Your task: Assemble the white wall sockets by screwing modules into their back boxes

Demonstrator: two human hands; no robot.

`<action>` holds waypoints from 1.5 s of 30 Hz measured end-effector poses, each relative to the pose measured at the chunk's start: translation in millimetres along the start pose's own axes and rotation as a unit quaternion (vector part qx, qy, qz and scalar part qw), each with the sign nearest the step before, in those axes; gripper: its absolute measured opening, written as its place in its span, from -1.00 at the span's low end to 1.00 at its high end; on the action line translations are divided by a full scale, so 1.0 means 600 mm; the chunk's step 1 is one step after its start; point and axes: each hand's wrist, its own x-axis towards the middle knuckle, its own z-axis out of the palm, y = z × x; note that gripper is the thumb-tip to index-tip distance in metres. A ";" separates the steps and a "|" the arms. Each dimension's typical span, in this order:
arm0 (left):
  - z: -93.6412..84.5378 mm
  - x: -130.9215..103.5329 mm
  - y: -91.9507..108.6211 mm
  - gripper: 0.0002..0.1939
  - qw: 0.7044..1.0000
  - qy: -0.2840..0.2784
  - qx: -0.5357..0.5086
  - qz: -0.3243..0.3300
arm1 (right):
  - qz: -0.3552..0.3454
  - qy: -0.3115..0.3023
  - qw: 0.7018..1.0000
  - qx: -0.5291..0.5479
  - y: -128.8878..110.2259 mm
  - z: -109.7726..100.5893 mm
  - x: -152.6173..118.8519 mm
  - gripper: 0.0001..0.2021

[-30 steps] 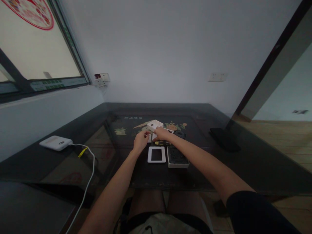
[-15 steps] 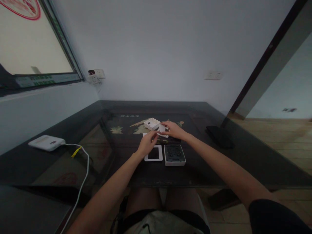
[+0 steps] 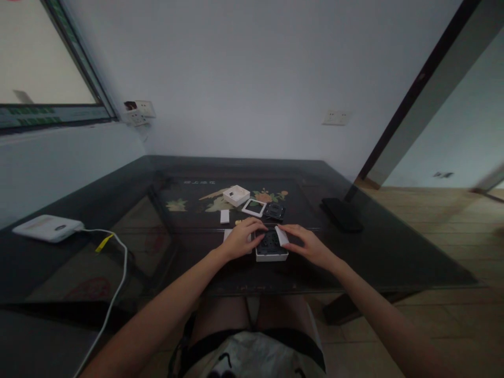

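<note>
Closest on the dark table (image 3: pixel 315 273) is a low white box (image 3: pixel 271 258) with a black plastic part (image 3: pixel 270 243) sitting in it. The right hand (image 3: pixel 309 244) pinches a small white piece (image 3: pixel 282 237) between thumb and fingers. The piece tilts over the box's right side; I can't tell if it touches. The left hand (image 3: pixel 242 241) is partly curled, thumb and fingers a bit apart, at the box's left side. I can't tell if it has hold of anything. It hides most of a flat white thing (image 3: pixel 227 234).

Past the hands, a bit of something yellow (image 3: pixel 238 222) peeks out. A small white block (image 3: pixel 224 216) lies near it. Next come a white square frame (image 3: pixel 254 208) and a loose black part (image 3: pixel 274 211), side by side, then an open white box (image 3: pixel 236 195).

So far, one black part is in its box. The white piece is not laid down yet, and the frame and loose black part are not joined.
</note>
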 end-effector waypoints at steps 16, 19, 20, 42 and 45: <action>0.002 0.000 -0.001 -0.82 1.000 -0.021 0.017 0.013 | -0.061 -0.051 0.988 -0.133 -0.006 0.013 0.025 -0.49; 0.002 0.000 0.000 -0.82 1.000 -0.018 0.017 0.011 | -0.063 -0.053 0.985 -0.153 -0.006 0.014 0.023 -0.49; 0.001 0.000 0.001 -0.82 1.000 -0.019 0.018 0.010 | -0.064 -0.052 0.984 -0.158 -0.007 0.015 0.022 -0.49; 0.005 0.001 -0.002 -0.81 0.999 -0.023 0.023 0.009 | -0.078 0.024 0.984 -0.160 -0.016 0.042 0.000 -0.62; 0.006 0.000 -0.003 -0.81 1.000 -0.022 0.019 0.008 | -0.083 0.012 0.982 -0.171 -0.016 0.042 -0.005 -0.59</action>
